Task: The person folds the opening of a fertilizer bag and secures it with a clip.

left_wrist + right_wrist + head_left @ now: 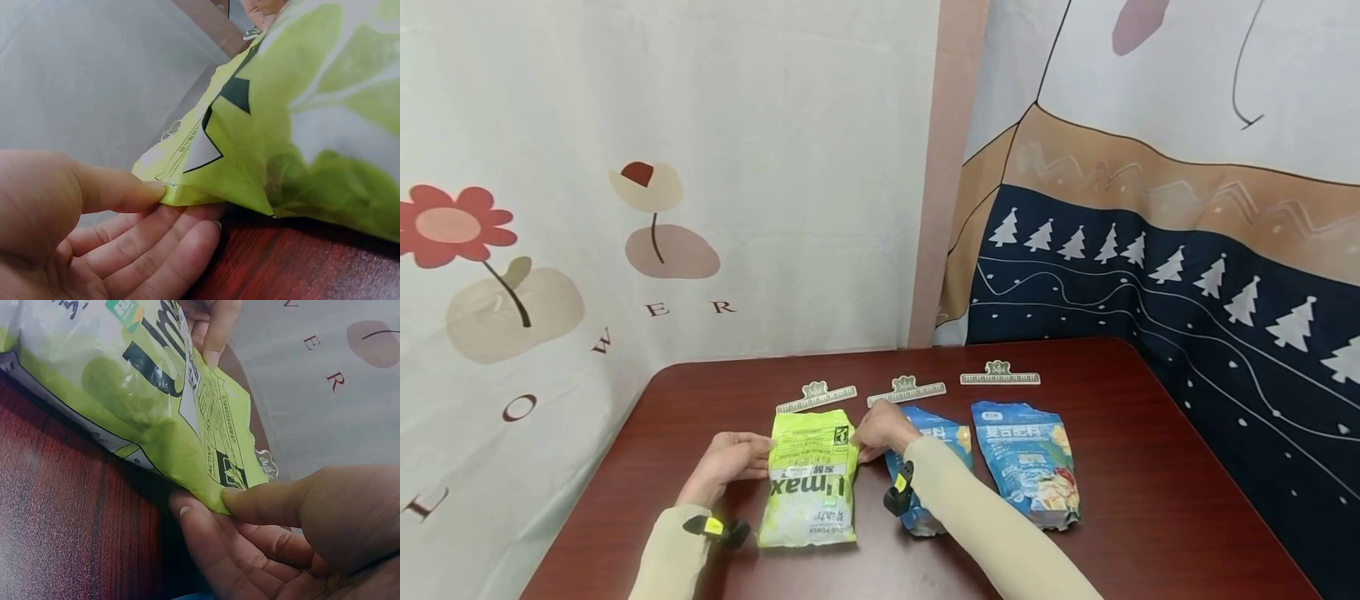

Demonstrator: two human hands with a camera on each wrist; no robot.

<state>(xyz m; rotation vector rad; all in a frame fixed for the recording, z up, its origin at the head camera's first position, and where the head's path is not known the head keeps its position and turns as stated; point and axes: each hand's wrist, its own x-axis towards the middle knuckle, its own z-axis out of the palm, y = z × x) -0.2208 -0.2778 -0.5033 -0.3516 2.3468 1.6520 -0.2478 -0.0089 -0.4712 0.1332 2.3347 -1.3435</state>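
Observation:
A green-and-white plastic bag [811, 492] lies on the dark red table, its printed lettering upside down in the head view. My left hand [730, 462] pinches the bag's left edge near the top, thumb above and fingers beneath, as the left wrist view shows at the bag's corner [181, 190]. On the opposite side my right hand [883, 429] pinches the other edge; in the right wrist view its thumb presses on the bag's corner [228, 494]. Just beyond the bag's top edge lies a sealing clip [816, 398] with a ruler-like bar.
Partly under my right forearm is a blue bag [951, 433], with a second blue bag [1028, 467] to its right. Another clip [906, 390] lies behind the first blue bag, and a third clip [1000, 375] farther right. Printed curtains [820, 167] hang behind the table [1165, 467].

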